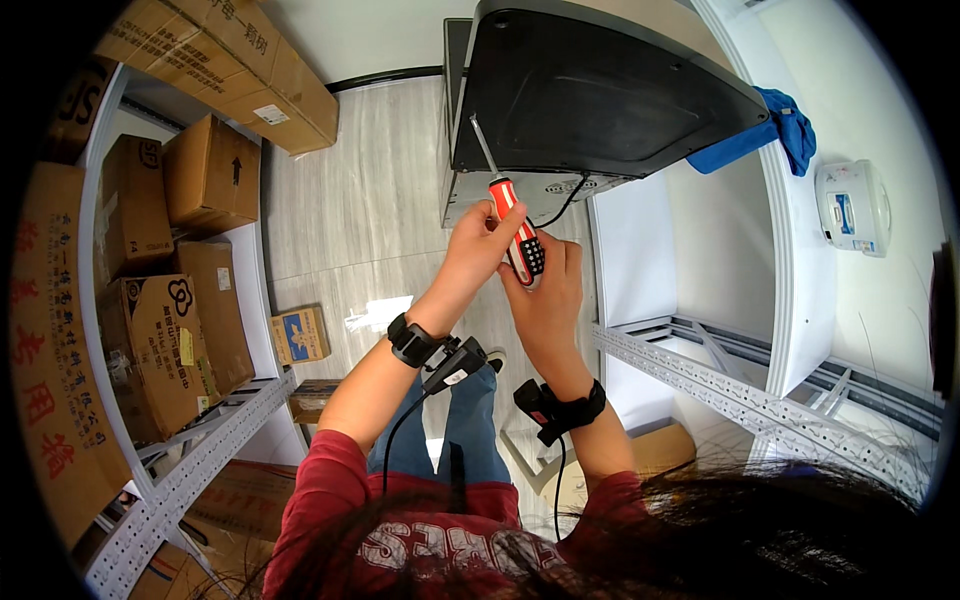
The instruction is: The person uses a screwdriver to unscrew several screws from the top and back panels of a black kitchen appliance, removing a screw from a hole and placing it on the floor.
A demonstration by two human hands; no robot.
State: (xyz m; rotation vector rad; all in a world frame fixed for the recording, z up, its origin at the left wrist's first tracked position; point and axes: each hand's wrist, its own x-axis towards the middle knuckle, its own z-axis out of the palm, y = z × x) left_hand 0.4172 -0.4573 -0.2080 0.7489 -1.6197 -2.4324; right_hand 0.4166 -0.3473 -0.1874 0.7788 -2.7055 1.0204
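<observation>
Head view, tool: I see a screwdriver [510, 215] with a red, white and black handle. Its thin metal shaft runs up and left from the handle, and the tip meets the lower left edge of a dark appliance [590, 90].
Head view, long axis: steeply diagonal, handle low and toward me, tip high and away. The handle lies between the two hands, directly at the fingers.
Head view, left hand [480, 250]: fingers closed around the upper red part of the handle, thumb side against it.
Head view, right hand [548, 300]: fingers wrapped on the lower black part of the handle, just beneath the left hand and touching it.
Head view, nearer hand: the left sits closer to the shaft and the tip; the right backs the butt end.
Head view, appliance: tilted dark box with a grey side panel, vent slots and a black cable [570, 200] hanging near the tool.
Head view, surface: the appliance rests on a white shelf unit [790, 250]; a blue cloth [775, 130] lies beside it, and a small white cooker [852, 208] sits further right.
Head view, room: pale plank floor [370, 200], a metal rack with cardboard boxes [200, 180] on my left, perforated grey rails [720, 385] low right.
Head view, wrists: black bands with cables on both.
</observation>
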